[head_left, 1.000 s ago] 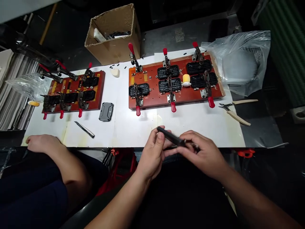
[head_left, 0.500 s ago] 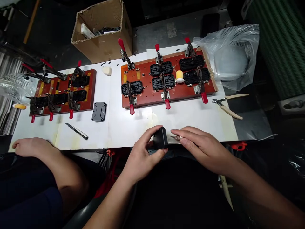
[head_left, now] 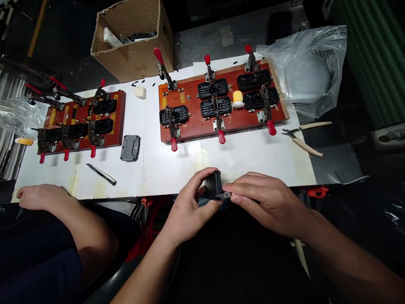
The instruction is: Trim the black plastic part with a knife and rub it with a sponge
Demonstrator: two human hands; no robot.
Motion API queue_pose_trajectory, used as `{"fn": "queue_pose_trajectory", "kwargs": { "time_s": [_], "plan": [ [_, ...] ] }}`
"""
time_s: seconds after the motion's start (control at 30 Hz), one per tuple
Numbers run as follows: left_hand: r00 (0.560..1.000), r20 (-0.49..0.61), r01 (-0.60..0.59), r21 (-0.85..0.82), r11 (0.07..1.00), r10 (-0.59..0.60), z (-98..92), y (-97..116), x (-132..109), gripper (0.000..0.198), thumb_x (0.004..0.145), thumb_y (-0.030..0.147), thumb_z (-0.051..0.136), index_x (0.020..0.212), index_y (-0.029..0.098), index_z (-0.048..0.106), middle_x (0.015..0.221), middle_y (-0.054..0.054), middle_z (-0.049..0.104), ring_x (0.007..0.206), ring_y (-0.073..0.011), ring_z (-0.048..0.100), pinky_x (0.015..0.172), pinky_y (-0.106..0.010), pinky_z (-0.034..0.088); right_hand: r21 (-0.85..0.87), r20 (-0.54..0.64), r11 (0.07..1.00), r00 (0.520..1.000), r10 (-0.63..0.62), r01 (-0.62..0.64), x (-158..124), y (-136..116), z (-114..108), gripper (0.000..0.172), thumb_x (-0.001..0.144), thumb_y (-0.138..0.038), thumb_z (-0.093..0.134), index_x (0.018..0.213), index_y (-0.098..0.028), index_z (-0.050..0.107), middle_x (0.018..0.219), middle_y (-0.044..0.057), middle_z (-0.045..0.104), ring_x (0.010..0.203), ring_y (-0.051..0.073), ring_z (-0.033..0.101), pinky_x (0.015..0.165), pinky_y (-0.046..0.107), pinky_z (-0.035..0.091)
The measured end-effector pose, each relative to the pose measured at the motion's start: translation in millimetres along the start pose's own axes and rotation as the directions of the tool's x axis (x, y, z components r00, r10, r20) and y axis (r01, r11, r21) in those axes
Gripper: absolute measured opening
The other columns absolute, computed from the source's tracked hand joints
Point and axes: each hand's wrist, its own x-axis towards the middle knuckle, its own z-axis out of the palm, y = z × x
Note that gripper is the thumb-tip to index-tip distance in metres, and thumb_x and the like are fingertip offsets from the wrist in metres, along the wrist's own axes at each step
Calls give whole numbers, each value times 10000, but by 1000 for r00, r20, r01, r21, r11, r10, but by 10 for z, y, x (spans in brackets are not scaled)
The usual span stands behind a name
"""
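My left hand (head_left: 190,207) grips a small black plastic part (head_left: 214,186) at the near edge of the white table (head_left: 253,158). My right hand (head_left: 265,202) pinches a small knife blade (head_left: 225,195) whose tip rests against the part's right side. Beyond my hands lies a red-brown clamp board (head_left: 218,105) with several black parts held under red-handled toggle clamps, and a yellow roll (head_left: 238,98) on it.
A co-worker's hand (head_left: 41,196) rests at the table's left edge, near a second clamp board (head_left: 79,122), a loose grey-black part (head_left: 130,147) and a knife (head_left: 101,174). Cutters (head_left: 303,135), a plastic bag (head_left: 303,67) and a cardboard box (head_left: 133,38) stand beyond.
The black part turned from lying flat between my hands to standing on edge in my left hand. My right hand brought the blade against it. The view shifted slightly.
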Motion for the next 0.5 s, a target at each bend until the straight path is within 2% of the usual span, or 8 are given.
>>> {"fn": "queue_pose_trajectory", "kwargs": {
  "time_s": [0.13,0.23,0.37,0.43,0.5],
  "plan": [
    [1000,13,2,19,1000,-2,1,12,-11,551,937,176,730,1435,319,545,1505,-63,528,1386,-258,539,1178,-437,479,-27,-17,1000,1000,11,-12,-2,54,-3,287,1041,-190,581,1304,-203,695,1152,43,777,1055,160,698,934,311,556],
    [996,83,6,37,999,-9,0,46,-34,540,936,160,719,1422,337,562,1505,-57,533,1376,-256,553,1197,-447,459,-110,-88,982,985,145,-154,36,179,-13,293,1053,-237,566,1309,-243,707,1165,43,775,1052,181,702,933,337,552],
    [984,175,16,33,999,-21,27,55,-29,548,924,160,724,1416,351,575,1509,-64,543,1376,-273,562,1188,-440,460,-126,-159,930,932,325,-346,67,335,-74,294,1069,-320,529,1293,-258,710,1179,55,762,1080,209,707,943,351,550],
    [987,162,10,47,999,-18,66,52,-31,555,924,171,720,1427,345,560,1496,-73,556,1349,-272,588,1162,-432,484,-63,-130,921,918,375,-385,53,306,-107,254,1060,-379,544,1188,-242,715,1086,45,763,981,193,715,842,303,568],
    [990,135,-43,110,993,28,112,82,-54,577,914,185,722,1444,321,538,1462,-87,589,1306,-265,622,1145,-428,501,4,-55,929,928,369,-370,49,183,-106,246,1041,-438,571,980,-227,681,853,2,727,756,151,680,640,238,539]
  ]
}}
